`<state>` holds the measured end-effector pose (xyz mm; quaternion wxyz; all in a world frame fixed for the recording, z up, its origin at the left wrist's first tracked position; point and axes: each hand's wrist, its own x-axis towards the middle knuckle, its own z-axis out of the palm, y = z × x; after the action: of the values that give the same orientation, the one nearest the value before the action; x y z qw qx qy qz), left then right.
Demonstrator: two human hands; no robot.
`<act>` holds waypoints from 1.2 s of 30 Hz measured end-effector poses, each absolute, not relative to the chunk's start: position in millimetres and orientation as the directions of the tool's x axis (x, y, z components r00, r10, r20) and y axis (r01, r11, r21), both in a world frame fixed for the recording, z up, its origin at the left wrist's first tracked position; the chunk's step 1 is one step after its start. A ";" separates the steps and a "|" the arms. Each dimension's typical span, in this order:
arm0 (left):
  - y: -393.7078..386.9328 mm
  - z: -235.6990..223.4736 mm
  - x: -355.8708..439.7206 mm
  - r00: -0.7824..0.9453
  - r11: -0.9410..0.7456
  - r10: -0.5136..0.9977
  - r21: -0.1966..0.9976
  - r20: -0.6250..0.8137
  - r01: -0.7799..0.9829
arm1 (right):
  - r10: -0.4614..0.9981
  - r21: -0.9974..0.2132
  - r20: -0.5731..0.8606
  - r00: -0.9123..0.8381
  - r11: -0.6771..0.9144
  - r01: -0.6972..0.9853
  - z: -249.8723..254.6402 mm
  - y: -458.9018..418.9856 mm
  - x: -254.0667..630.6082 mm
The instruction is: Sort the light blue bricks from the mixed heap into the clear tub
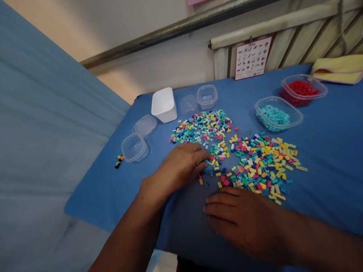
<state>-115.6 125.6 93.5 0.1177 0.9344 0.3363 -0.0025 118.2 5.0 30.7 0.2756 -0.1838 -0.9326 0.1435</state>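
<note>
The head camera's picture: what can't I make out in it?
All in the head view:
Left hand: whether it holds anything; its own back hides the palm.
Right hand: palm hidden the same way.
Card: its writing is too small to read.
Pink sheet: mostly cut off by the top edge.

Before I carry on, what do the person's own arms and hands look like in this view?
Each grip is a bare human hand, five-fingered and ungloved: the left hand and the right hand. No ring, watch or bracelet shows, nor any cable or marking. The left forearm and right forearm show no sleeve within the frame.
</note>
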 end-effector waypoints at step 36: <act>172.4 127.8 -24.0 0.734 -0.520 0.674 0.761 0.085 0.388 | 0.366 -0.349 0.331 -0.870 0.904 0.247 41.8 16.8 122.0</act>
<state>-24.0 172.4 127.8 0.3780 0.8510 0.3120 0.1886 122.0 16.8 41.8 0.1984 -0.1603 -0.9553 0.1496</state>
